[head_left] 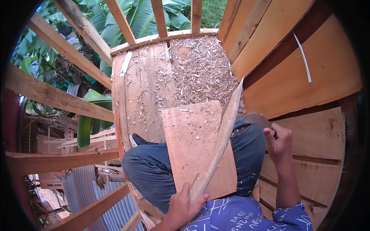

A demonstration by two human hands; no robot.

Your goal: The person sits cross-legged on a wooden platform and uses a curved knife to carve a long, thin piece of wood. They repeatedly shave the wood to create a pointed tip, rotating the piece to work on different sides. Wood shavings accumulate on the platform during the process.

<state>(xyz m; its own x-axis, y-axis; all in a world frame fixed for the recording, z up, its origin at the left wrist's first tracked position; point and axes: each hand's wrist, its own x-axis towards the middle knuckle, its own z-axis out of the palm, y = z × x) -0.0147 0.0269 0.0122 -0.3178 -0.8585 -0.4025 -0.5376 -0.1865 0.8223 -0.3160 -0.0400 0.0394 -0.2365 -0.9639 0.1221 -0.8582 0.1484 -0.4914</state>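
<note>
My left hand (184, 205) is closed around the lower, handle-like end of a long pale carved wooden piece (221, 144). The piece slants up and right across my lap and tapers to a point at its far end. Beneath it a flat wooden board (194, 150) lies over my legs, with wood chips and a faint curved line on it. To the right, my right hand (280, 140) is raised and closed on a knife (257, 119) with a broad, dark, rounded blade. The blade is beside the carved piece and apart from it; its handle is mostly hidden in my fist.
Wood shavings (202, 71) cover much of the plank floor (144, 96) ahead. Slatted wooden rails (65, 102) stand on the left, and a plank wall (304, 77) is close on the right. A white strip (302, 57) hangs on that wall. Large green leaves (142, 23) show outside.
</note>
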